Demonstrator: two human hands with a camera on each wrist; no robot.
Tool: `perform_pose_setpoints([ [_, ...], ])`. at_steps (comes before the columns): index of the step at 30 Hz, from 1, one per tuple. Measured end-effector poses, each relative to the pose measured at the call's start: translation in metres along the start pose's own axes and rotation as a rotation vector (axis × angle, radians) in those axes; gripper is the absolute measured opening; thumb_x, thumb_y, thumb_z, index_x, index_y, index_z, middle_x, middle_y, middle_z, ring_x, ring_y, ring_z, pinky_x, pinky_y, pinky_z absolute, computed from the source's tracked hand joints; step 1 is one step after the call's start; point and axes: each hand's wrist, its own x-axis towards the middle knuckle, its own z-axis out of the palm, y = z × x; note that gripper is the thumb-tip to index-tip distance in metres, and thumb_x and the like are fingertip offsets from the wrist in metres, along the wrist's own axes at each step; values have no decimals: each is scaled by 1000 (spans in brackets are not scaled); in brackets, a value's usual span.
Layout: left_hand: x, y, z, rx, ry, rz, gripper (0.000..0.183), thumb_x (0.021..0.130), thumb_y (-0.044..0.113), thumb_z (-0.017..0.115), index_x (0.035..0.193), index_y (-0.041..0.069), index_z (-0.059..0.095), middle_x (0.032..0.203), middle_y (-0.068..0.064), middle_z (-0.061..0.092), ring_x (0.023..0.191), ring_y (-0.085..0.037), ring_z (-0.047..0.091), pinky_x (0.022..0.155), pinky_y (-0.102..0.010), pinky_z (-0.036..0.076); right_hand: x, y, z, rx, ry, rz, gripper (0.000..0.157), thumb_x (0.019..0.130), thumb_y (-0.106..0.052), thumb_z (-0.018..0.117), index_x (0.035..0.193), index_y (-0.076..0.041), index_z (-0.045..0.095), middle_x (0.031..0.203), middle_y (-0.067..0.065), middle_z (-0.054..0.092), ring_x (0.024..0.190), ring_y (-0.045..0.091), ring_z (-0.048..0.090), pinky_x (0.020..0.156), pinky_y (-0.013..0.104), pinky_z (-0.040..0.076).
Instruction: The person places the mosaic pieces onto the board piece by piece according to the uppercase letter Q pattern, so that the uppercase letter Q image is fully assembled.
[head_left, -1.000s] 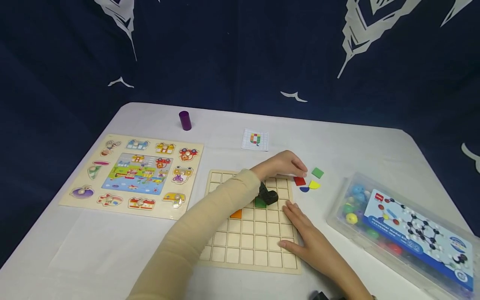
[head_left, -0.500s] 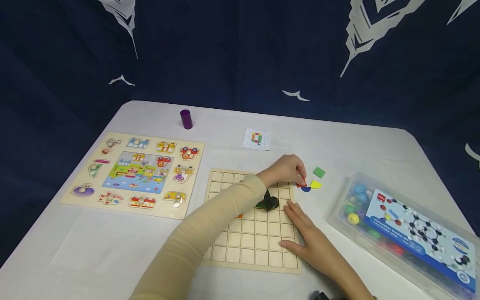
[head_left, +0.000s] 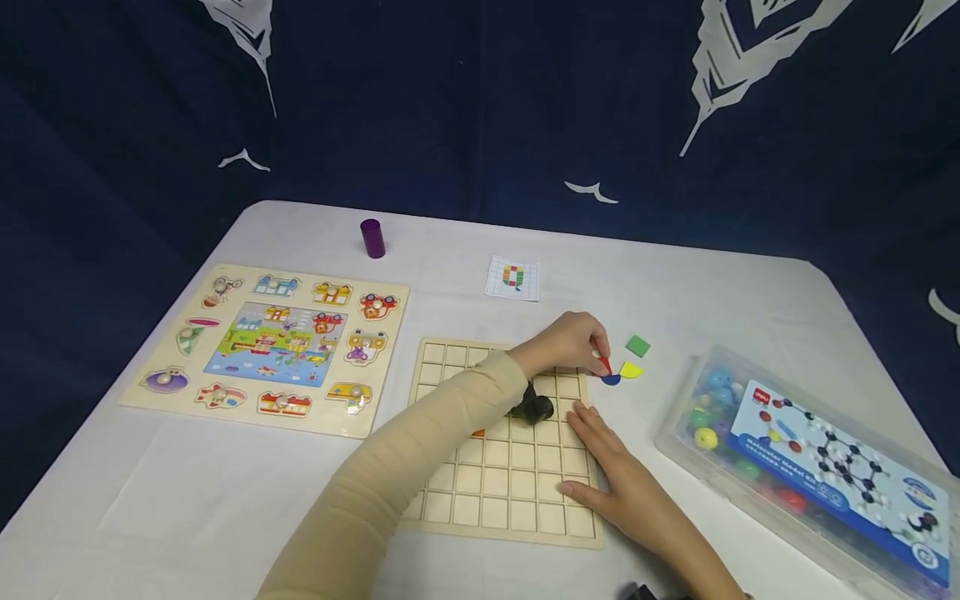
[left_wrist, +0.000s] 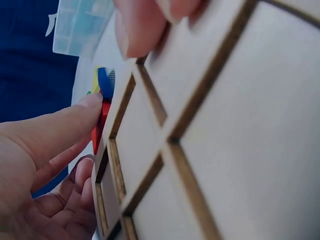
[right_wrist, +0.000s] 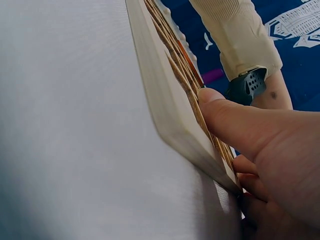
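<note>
My left hand [head_left: 573,340] reaches past the far right edge of a wooden grid board [head_left: 495,483] and pinches a red square tile [head_left: 606,365], which is tilted up off the table. In the left wrist view, the thumb presses the red tile from above. Right beside it lie a blue rounded piece [head_left: 611,380], a yellow piece [head_left: 631,369] and a green square tile [head_left: 638,346]. My right hand [head_left: 622,479] rests on the board's right edge, fingers extended. An orange tile [head_left: 478,433] sits in the grid, partly covered by the left sleeve.
A small pattern card [head_left: 512,277] lies behind the board. To the left is a wooden picture puzzle [head_left: 378,358], with a purple cylinder [head_left: 372,239] further back. A clear molecular model kit box [head_left: 817,475] stands at the right.
My left hand has moved down slightly onto the red tile and pinched it. That tile lay flat before and is now tipped up. The right hand has stayed in place.
</note>
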Motion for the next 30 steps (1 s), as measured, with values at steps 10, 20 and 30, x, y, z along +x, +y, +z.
perform_pose_setpoints([
  [10, -2, 1, 4, -30, 8, 25, 15, 77, 13, 78, 85, 13, 65, 78, 6, 57, 74, -6, 52, 67, -14, 38, 1, 0, 0, -10, 17, -24, 77, 84, -35, 69, 144, -3, 33, 151, 11, 24, 136, 33, 19, 100, 11, 7],
  [20, -8, 4, -9, -114, 103, 82, 5, 82, 7, 71, 85, 12, 71, 71, 9, 61, 68, -3, 54, 64, -14, 39, 0, 1, 1, 1, 13, -26, 78, 84, -35, 70, 144, -2, 33, 151, 11, 24, 136, 33, 19, 101, 11, 7],
  [30, -93, 8, -50, -203, 141, 95, 8, 86, 6, 67, 91, 10, 71, 84, 5, 68, 76, -4, 59, 71, -17, 45, 1, 0, 1, -3, -13, 22, 80, 83, -38, 69, 145, -5, 32, 151, 8, 22, 137, 30, 17, 104, 18, 11],
])
